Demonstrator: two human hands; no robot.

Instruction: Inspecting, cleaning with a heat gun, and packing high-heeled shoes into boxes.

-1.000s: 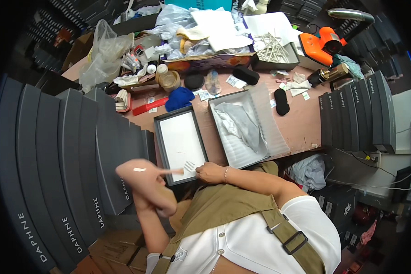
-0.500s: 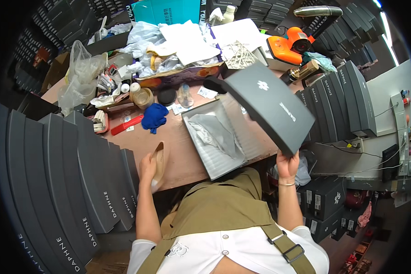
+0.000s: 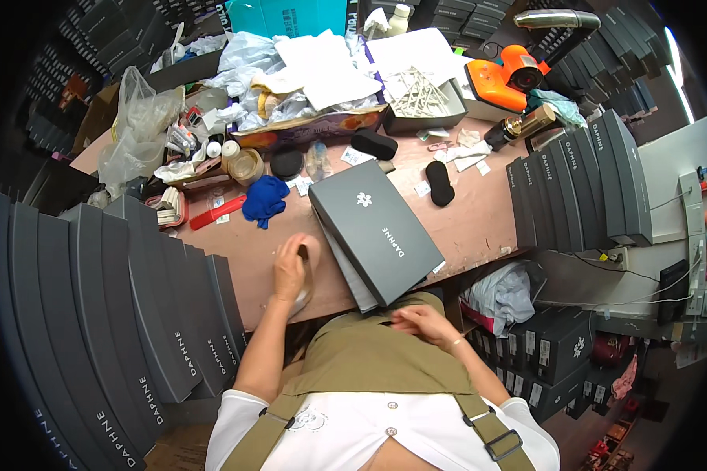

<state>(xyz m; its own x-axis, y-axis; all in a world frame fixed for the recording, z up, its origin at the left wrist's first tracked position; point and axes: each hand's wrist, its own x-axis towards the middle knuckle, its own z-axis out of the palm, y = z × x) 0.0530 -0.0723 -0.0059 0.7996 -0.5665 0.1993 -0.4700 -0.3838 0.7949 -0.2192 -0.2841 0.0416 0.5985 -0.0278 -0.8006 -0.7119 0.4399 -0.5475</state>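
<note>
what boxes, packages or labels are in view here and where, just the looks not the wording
Dark grey lidded shoebox: table's near edge, pale flower emblem on lid.
Row of upright dark grey boxes: table's right end.
Fanned dark grey boxes: left side.
Teal carton: far back.
Small white paper labels: scattered on table.

Cluttered brown table (image 3: 479,216); dark lidded box (image 3: 375,228)

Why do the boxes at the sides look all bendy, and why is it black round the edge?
Head view: the fisheye lens curves the stacked grey boxes toward the rim and leaves black corners. The middle stays straighter, so the dark box lid looks nearly square. Light is even with soft shadows; a bright strip glares at the upper right. The right hand is slightly blurred.
</note>
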